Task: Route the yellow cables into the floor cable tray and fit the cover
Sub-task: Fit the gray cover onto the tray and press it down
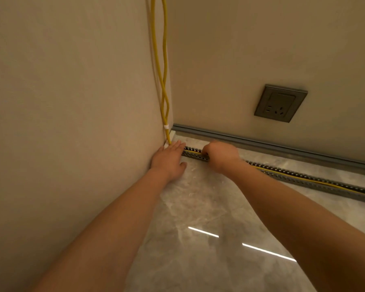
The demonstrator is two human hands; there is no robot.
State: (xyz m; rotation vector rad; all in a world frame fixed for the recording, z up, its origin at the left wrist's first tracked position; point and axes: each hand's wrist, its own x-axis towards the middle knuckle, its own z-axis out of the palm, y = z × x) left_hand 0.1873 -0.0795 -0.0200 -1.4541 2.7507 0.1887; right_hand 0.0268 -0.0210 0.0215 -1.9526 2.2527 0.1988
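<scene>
Two yellow cables hang down the wall corner, bound by a white tie just above the floor. They run into a grey slotted cable tray lying on the floor along the wall and continue to the right inside it. My left hand lies flat, fingers apart, over the tray's left end at the corner. My right hand is curled over the tray a little to the right, fingertips down in the channel; whether they pinch the cables is hidden. No cover is on the tray.
A grey skirting strip runs along the far wall behind the tray. A grey wall socket sits above it. The floor is glossy marble tile with light reflections.
</scene>
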